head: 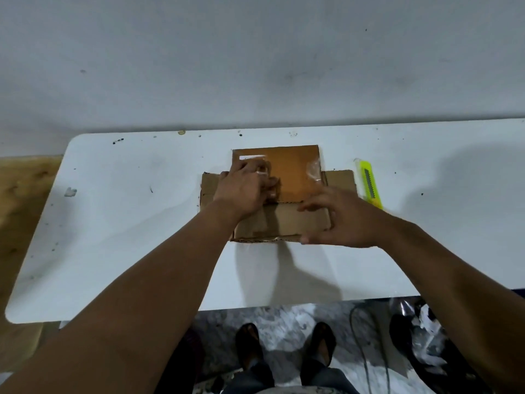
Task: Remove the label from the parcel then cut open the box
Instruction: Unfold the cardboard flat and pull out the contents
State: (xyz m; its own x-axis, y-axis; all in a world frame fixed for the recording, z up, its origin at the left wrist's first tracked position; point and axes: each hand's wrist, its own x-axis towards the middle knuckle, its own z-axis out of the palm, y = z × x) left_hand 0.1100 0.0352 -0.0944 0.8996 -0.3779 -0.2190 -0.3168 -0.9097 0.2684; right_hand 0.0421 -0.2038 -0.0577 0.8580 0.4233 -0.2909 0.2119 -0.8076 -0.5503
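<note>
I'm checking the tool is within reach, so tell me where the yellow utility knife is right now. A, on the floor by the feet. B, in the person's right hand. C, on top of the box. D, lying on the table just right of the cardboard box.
D: the yellow utility knife lies flat on the white table beside the right edge of the cardboard box, and neither hand touches it.

label (252, 158): mostly hidden under left hand (241, 189) | fingertip grip: unclear | table (113, 223): right end cut off
</note>
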